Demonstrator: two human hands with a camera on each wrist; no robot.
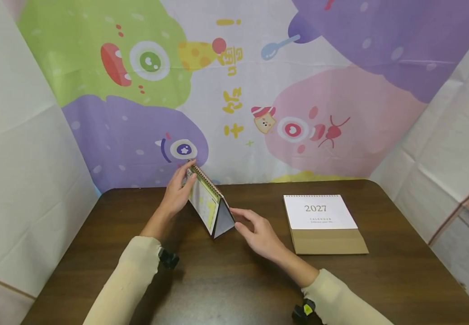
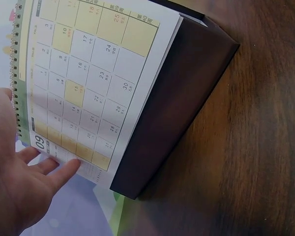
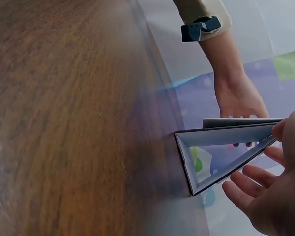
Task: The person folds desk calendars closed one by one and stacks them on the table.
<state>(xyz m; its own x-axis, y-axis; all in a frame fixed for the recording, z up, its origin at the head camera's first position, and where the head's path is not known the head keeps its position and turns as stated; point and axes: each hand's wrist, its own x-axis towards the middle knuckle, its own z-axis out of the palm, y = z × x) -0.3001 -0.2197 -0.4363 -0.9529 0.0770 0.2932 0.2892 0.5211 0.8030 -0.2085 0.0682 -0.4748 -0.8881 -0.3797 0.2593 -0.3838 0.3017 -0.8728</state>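
A desk calendar (image 1: 204, 201) stands like a tent on the table, its spiral binding on top and one open triangular end toward me. Its September page (image 2: 78, 83) shows a grid with yellow squares. My left hand (image 1: 177, 189) is at the far end, with the thumb by the page and binding and the fingers loosely extended around that end. At the near end, my right hand (image 1: 260, 234) touches the back panel with thumb and fingertips, fingers spread. In the right wrist view, the triangular stand (image 3: 187, 167) is seen end-on; the right thumb is by its top edge.
A second calendar (image 1: 320, 216), white with "2027" on a tan base, sits at the right on the brown table (image 1: 202, 280). A cartoon-printed cloth (image 1: 234, 99) hangs behind the table, with white cloth walls (image 1: 19, 149) at both sides.
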